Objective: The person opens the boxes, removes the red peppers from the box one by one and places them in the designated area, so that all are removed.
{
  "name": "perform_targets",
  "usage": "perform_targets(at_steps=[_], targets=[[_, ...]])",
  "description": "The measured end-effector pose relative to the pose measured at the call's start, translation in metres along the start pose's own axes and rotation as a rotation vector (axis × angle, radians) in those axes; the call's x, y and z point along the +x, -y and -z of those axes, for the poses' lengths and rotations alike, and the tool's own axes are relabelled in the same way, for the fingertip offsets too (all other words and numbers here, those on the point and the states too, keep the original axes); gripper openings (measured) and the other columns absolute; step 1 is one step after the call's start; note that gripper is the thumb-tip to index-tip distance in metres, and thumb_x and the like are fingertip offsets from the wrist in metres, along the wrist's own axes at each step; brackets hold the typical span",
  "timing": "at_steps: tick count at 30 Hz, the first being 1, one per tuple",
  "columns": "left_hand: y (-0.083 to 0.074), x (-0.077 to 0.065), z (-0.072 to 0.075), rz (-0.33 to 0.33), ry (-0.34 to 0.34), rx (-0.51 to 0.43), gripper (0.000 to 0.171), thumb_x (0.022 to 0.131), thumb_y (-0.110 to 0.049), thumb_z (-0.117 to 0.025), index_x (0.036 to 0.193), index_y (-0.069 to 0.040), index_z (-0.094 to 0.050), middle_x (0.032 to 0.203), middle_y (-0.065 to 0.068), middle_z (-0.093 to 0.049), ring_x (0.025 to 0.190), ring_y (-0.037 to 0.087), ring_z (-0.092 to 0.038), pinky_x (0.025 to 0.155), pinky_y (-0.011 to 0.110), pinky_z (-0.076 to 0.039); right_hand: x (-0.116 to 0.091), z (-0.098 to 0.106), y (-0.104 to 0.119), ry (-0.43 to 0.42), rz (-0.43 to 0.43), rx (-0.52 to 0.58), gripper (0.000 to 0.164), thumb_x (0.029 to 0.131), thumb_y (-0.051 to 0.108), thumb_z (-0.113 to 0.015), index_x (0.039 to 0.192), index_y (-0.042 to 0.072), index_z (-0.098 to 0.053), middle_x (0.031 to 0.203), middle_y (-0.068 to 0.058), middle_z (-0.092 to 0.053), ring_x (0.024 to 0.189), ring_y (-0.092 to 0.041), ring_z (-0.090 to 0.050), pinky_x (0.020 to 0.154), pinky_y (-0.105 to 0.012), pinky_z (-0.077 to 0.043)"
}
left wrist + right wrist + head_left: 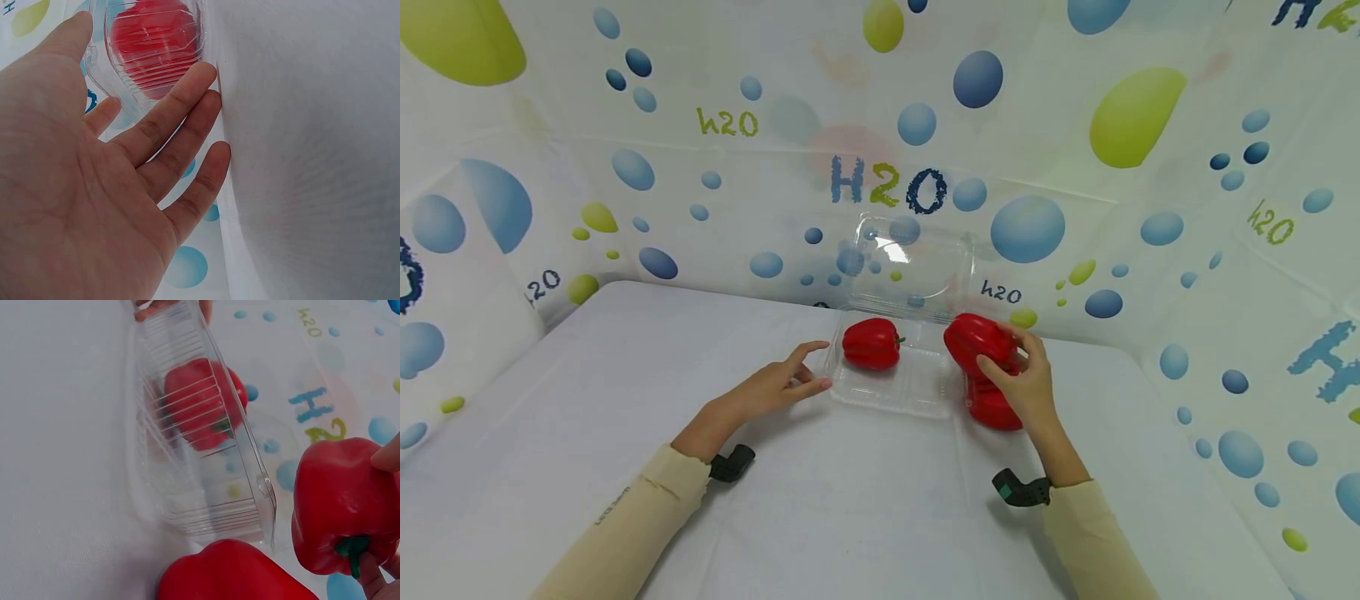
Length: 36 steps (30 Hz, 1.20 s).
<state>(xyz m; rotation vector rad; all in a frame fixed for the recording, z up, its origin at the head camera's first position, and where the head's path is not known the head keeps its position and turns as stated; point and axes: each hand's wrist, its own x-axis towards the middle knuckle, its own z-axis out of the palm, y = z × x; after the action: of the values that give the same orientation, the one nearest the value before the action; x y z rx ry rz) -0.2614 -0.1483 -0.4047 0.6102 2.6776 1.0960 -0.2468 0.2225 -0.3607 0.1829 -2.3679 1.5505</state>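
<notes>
In the head view a red bell pepper (871, 344) with a green stem lies in the left half of a clear plastic clamshell box (917, 396). My right hand (1028, 379) grips a second bell pepper (976, 340), held up at the box's right edge. A third bell pepper (992, 407) is on the table below it, partly hidden by the hand. In the right wrist view, fingers are around the held pepper (344, 506) near its green stem. My left hand (775, 390) is at the box's left side, fingers extended, fingertips right at the wall.
The box's transparent lid (913, 258) stands raised against the patterned backdrop (760, 192). A white cloth covers the table (842, 508), whose back edge meets the backdrop just behind the box. Each wrist wears a black band (1021, 489).
</notes>
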Motion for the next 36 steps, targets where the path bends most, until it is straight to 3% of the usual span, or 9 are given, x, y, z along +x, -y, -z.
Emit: perform_targets(at_steps=[11,19,36], targets=[[-0.001,-0.001,0.001,0.007,0.004,-0.001,0.070,0.096,-0.045,-0.057,0.151,-0.025,-0.020,0.115,0.008,-0.062,0.101,0.023,-0.060,0.089,0.045,-0.051,0.004,0.007,-0.003,-0.042,0.000,-0.027,0.060,0.087,0.013,-0.073,0.141,0.010,-0.046,0.140,-0.012,-0.043,0.124,-0.026,-0.043,0.102,-0.046,-0.043],[0.000,0.000,0.001,0.005,0.006,0.004,0.070,0.096,-0.047,-0.057,0.152,-0.025,-0.020,0.115,0.008,-0.062,0.102,0.023,-0.060,0.090,0.045,-0.050,0.005,0.016,-0.005,-0.069,-0.025,-0.036,0.060,0.089,0.018,-0.071,0.142,0.011,-0.045,0.139,-0.009,-0.044,0.121,-0.022,-0.044,0.085,-0.015,-0.045],[-0.001,-0.001,0.000,-0.003,0.000,-0.003,0.069,0.096,-0.045,-0.058,0.151,-0.025,-0.021,0.112,0.007,-0.062,0.100,0.021,-0.060,0.089,0.044,-0.050,0.008,0.031,-0.011,-0.150,-0.054,-0.032,0.057,0.090,0.015,-0.069,0.142,0.013,-0.046,0.139,-0.008,-0.045,0.116,-0.016,-0.043,0.088,-0.016,-0.044]])
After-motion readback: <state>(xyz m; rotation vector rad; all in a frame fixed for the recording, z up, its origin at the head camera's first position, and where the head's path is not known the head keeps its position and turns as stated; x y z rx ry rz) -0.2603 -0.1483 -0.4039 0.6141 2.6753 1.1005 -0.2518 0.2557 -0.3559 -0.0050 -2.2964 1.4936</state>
